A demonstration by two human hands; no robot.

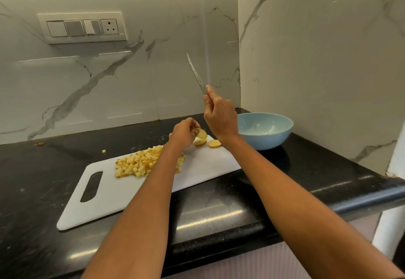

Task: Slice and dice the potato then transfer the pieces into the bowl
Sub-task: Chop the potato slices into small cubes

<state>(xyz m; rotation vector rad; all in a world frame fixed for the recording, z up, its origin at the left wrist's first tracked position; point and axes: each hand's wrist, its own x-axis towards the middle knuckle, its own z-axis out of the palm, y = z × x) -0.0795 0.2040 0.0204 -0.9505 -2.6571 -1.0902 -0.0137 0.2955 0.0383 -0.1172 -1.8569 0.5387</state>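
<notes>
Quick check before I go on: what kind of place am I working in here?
Most likely a home kitchen corner: a black stone countertop against marble-look wall panels, a wall switch and socket plate, and a white cutting board with diced potato beside a blue bowl.

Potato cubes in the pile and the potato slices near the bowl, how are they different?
The potato cubes are small, blocky and heaped mid-board; the potato slices are bigger, flat and rounded, lying at the board's far end. The cubes are many; the slices are few, and the left hand pinches one. Both are pale yellow potato on the white cutting board.
</notes>
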